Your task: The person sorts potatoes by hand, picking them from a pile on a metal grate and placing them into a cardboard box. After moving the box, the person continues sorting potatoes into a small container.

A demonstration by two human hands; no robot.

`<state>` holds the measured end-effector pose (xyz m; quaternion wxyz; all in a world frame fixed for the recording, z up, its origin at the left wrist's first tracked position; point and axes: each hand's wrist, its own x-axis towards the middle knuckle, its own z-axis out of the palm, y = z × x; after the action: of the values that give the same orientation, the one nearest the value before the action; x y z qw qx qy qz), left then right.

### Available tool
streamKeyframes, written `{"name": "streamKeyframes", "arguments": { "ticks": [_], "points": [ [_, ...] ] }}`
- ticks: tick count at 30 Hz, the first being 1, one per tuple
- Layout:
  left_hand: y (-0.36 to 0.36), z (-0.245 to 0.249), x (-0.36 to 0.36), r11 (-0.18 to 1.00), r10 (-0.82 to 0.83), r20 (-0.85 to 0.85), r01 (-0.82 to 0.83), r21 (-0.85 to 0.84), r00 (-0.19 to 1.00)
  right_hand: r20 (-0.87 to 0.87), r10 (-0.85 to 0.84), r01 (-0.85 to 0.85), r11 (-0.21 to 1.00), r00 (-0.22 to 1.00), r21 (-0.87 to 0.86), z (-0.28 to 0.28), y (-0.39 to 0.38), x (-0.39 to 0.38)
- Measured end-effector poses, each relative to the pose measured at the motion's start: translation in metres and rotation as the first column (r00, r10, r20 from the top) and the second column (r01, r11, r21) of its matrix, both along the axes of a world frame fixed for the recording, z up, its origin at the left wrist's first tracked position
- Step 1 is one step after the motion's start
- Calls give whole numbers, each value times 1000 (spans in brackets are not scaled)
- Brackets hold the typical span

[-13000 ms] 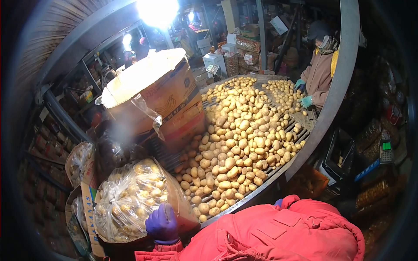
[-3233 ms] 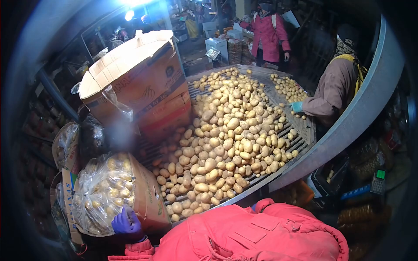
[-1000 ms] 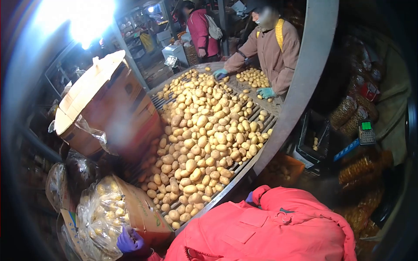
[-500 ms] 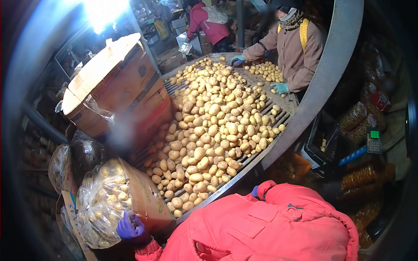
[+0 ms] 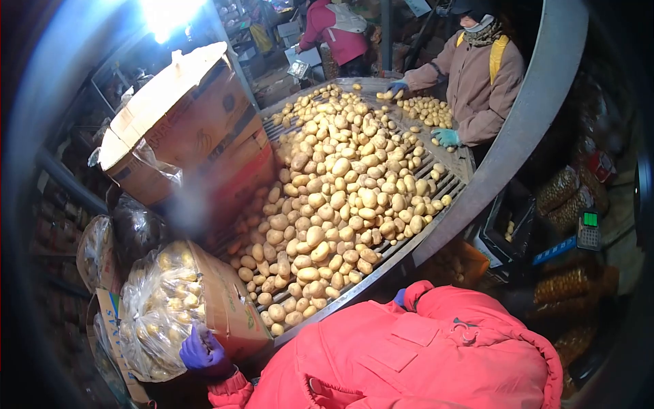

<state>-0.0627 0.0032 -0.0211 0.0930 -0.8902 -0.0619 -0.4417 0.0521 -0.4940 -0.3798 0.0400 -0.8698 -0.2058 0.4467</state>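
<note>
My left hand (image 5: 204, 351), in a purple glove, is at the lower left with its fingers curled at the edge of a clear plastic bag (image 5: 146, 341). Potatoes show through this bag, which sits in a tilted cardboard box (image 5: 231, 300). Of my right hand (image 5: 400, 297), only a bit of purple glove shows past the red sleeve; its fingers are hidden. It is near the metal rim of a slatted sorting table (image 5: 398, 262). A large heap of potatoes (image 5: 334, 198) covers the slats.
A big cardboard box (image 5: 197, 129) leans over the table's left side. Across the table, a co-worker (image 5: 487, 88) in gloves handles potatoes. Another person (image 5: 334, 34) bends at the back. A scale with a green display (image 5: 588, 228) and bagged produce (image 5: 558, 191) are at right.
The view has shifted slightly, moving the far scene right. The co-worker's far hand has moved onto potatoes at the table's back. My left hand stays by the bag.
</note>
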Motion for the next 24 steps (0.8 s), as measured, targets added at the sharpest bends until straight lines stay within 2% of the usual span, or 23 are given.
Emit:
{"name": "streamKeyframes", "arguments": {
  "ticks": [4, 6, 7, 8, 9, 10, 12, 14, 15, 16, 18, 20, 21, 22, 24],
  "points": [
    [4, -2, 0, 1000, -7, -19, 7, -28, 1000, -104, 45, -53, 996, 994, -74, 51, 25, 26],
    [5, -1, 1, 1000, -10, -8, 10, -15, 1000, -110, 185, -171, 978, 977, 120, 47, 50, 50],
    [5, -1, 3, 1000, -8, 0, 8, 5, 1000, 75, 392, -399, 900, 917, 176, 112, 67, 59],
    [5, -1, 4, 1000, -10, 12, 9, 25, 1000, 270, 554, -607, 773, 788, 185, 184, 82, 69],
    [6, -2, 3, 1000, -5, 0, 5, 26, 1000, 312, 325, -421, 847, 893, 323, 194, 89, 82],
    [7, -3, 2, 1000, -1, -4, 1, 26, 1000, 322, 73, -224, 859, 944, 460, 200, 96, 97],
    [8, -3, 6, 999, 4, -1, -4, 37, 1000, 403, -363, -48, 691, 840, 721, 192, 114, 122],
    [6, -1, 8, 998, 9, 6, -10, 57, 1000, 363, -689, 149, 564, 627, 812, 184, 130, 155],
    [5, 0, 7, 998, 17, -11, -16, 55, 1000, 599, -705, 123, 680, 380, 723, 160, 129, 178],
    [6, 1, 7, 997, 7, -4, -7, 72, 1000, 775, -624, 140, 780, 101, 610, 140, 127, 199],
    [6, 0, 10, 995, -13, 11, 11, 100, 1000, 791, -609, 497, 704, 58, 507, 146, 119, 227],
    [5, 2, 10, 997, -9, -20, 10, 75, 1000, 735, -669, 681, 588, 106, 437, 142, 109, 252],
    [5, 3, 9, 998, -8, -36, 10, 64, 999, 695, -709, 720, 543, 119, 431, 145, 103, 259],
    [4, 3, 10, 998, -4, -38, 6, 65, 999, 771, -599, 729, 624, 217, 280, 148, 97, 267],
    [7, 2, 9, 998, 2, -54, 2, 68, 999, 778, -600, 679, 652, 189, 338, 134, 84, 283]
  ]
}}
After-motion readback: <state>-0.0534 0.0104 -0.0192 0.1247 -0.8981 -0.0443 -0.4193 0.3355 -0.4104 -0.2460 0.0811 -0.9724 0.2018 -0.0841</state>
